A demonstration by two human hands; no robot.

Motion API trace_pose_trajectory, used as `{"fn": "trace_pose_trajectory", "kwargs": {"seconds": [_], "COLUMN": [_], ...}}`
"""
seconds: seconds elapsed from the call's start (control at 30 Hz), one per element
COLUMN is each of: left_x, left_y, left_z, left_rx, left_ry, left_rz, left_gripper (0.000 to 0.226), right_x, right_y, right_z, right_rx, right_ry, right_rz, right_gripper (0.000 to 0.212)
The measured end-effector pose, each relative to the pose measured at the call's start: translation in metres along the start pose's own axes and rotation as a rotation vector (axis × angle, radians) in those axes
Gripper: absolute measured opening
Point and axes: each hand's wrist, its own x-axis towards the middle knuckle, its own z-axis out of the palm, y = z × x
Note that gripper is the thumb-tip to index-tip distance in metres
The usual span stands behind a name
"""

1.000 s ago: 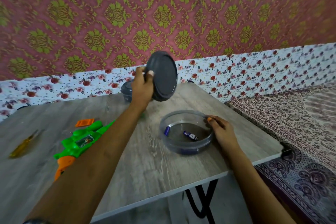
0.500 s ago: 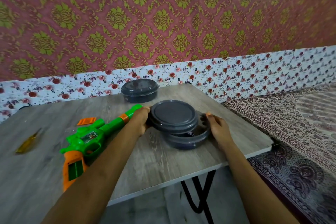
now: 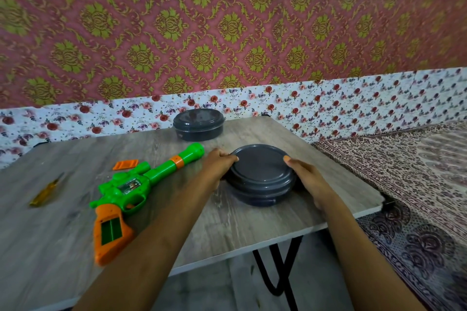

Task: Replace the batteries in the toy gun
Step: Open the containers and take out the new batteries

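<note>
Toy gun [image 3: 141, 184] lies on the table [image 3: 227, 225], just left of the grey tub [image 3: 255, 197]. Looks like light, stiff plastic, so I'd grab the orange grip [image 3: 111, 237]. Left hand [image 3: 217, 161] and right hand [image 3: 308, 177] both curl round the tub's lid [image 3: 260, 166].

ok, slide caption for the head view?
Left hand and right hand grip the grey lid on the near container; toy gun lies to its left.
</note>
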Motion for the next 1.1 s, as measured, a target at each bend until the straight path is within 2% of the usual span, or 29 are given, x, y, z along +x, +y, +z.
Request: {"fn": "trace_pose_trajectory", "kwargs": {"seconds": [0.1,0.2,0.27,0.4,0.67,0.87,1.1], "left_x": [-0.001,-0.002,0.000,0.002,-0.001,-0.004,-0.010], "left_y": [0.000,0.001,0.000,-0.006,-0.008,-0.007,-0.007], "left_z": [0.004,0.008,0.008,0.011,0.016,0.015,0.013], "left_rx": [-0.033,-0.078,-0.106,-0.228,-0.357,-0.352,-0.264], "left_ry": [-0.067,-0.155,-0.167,-0.147,-0.094,-0.081,-0.082], "left_rz": [-0.066,-0.141,-0.170,-0.181,-0.189,-0.181,-0.104], "left_gripper": [0.022,0.047,0.051,0.050,0.043,0.044,0.045], "right_x": [0.004,0.011,0.017,0.019,0.016,0.013,0.008], "right_y": [-0.001,0.001,0.001,0.001,0.003,0.005,0.002], "right_z": [0.005,0.013,0.017,0.022,0.038,0.038,0.035], "right_rx": [0.042,0.090,0.106,0.151,0.269,0.248,0.200], "right_ry": [-0.012,-0.031,-0.019,0.046,0.235,0.227,0.224], "right_rz": [0.071,0.158,0.184,0.192,0.114,0.037,0.044], "right_gripper": [0.035,0.040,0.042,0.043,0.026,0.020,0.031]}}
